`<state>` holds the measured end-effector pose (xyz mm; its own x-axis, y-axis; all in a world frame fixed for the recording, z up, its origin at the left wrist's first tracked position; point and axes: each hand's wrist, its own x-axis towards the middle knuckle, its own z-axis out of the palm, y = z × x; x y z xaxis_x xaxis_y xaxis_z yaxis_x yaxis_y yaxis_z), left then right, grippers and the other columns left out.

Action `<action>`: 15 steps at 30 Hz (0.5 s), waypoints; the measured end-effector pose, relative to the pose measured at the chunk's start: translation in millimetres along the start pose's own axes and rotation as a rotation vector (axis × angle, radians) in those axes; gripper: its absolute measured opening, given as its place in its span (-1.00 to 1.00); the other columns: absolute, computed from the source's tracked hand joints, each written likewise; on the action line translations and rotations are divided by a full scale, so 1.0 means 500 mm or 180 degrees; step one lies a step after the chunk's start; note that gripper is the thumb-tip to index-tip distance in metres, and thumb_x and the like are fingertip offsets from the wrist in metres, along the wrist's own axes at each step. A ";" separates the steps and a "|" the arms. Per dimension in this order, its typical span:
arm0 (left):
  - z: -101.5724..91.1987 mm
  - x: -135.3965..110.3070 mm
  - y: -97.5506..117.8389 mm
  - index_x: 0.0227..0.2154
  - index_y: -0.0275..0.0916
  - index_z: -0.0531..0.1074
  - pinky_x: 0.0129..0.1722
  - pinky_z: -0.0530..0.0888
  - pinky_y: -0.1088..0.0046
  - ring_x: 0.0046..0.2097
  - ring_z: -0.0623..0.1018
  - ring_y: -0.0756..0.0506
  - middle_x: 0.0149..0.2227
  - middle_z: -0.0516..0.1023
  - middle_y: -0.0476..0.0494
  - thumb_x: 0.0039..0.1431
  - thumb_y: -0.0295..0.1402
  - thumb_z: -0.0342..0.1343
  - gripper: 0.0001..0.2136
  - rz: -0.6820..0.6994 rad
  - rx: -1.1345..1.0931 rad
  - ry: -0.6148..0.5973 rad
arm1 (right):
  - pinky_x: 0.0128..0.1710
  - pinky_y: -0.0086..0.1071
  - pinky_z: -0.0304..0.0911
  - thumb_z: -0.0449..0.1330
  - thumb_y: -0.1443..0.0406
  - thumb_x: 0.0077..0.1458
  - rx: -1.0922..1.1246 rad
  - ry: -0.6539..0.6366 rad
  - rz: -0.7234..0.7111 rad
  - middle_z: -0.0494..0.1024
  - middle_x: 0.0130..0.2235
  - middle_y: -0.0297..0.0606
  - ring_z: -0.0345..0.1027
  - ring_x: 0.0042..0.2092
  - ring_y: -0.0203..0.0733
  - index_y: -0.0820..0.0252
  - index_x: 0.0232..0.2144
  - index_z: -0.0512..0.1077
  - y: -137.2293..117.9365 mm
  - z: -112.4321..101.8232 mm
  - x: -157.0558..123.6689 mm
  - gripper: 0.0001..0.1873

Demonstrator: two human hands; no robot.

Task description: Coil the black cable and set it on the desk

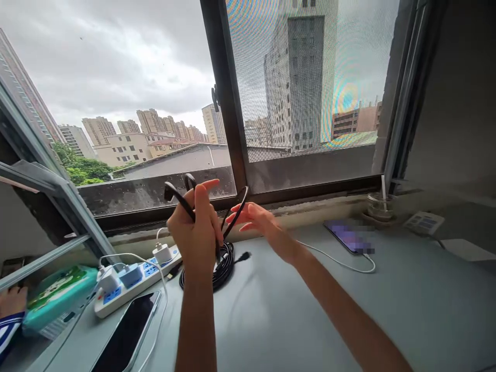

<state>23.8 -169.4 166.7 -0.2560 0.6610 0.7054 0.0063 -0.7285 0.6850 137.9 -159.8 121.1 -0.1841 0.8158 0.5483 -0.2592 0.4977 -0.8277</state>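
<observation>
- Black cable (pixel 228 271) lies coiled on the gray desk (pixel 287 320) just below your hands, with some lengths raised in bends, apparently giving you slack without lifting the whole coil.
- Sliding window (pixel 228 93) stands behind the work, so daylight falls on what you handle.
- Your left hand (pixel 198 227) is closed on the cable above the coil, thumb upright, probably to bunch the strands together.
- Your right hand (pixel 259 219) is open beside the raised loop, fingers spread as if to guide it; I cannot tell whether a fingertip touches.
- White power strip (pixel 143 285) lies left of the coil near the sill, presumably so its chargers sit out of your way.
- Dark-screened smartphone (pixel 127 330) lies flat in front of the strip, apart from the coil.
- Black connector (pixel 244 256) sticks out right of the coil, away from its turns.
</observation>
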 end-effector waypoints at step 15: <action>-0.030 0.034 -0.018 -0.43 -0.33 0.49 -0.74 -0.02 0.49 -0.78 0.13 0.09 -0.84 0.09 0.16 0.22 -0.21 -0.06 -0.67 0.0745 0.0297 0.1426 | -0.76 -0.57 -0.11 0.06 0.15 0.15 0.0851 0.1579 -0.0811 -0.09 -0.61 -0.54 -0.21 -0.68 -0.41 0.03 -0.38 0.27 -0.140 -0.138 -0.078 -0.87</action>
<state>4.8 -154.5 169.6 -0.6263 0.3254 0.7084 0.1940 -0.8151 0.5459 228.8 -206.0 149.5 0.3610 0.7527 0.5505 -0.4775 0.6563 -0.5842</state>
